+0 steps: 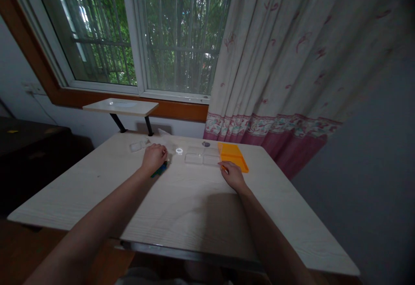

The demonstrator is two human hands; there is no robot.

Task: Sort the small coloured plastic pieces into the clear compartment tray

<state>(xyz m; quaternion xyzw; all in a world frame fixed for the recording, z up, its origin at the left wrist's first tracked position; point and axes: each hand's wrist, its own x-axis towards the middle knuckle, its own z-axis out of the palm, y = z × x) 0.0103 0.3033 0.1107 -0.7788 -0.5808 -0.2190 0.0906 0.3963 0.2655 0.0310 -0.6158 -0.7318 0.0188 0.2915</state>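
Note:
My left hand (154, 157) is over the middle of the desk, its fingers curled together. Whatever may be in its fingertips is too small to make out. Just beneath it lies a cluster of small blue and green pieces (158, 171), partly covered by the hand. My right hand (233, 176) pinches a small orange piece (224, 168) between thumb and fingers. Beside that hand an open orange plastic case (239, 162) lies flat. To its left, a clear plastic box (193, 159) with two shallow halves lies open, its right side close to my right fingertips.
A smaller clear container (135, 147) sits at the back left of the pale wooden desk (181, 207). Behind it, a raised shelf (119, 107) stands on black legs. A round grommet (206, 144) is near the back edge. The curtain (259, 125) hangs behind the right side.

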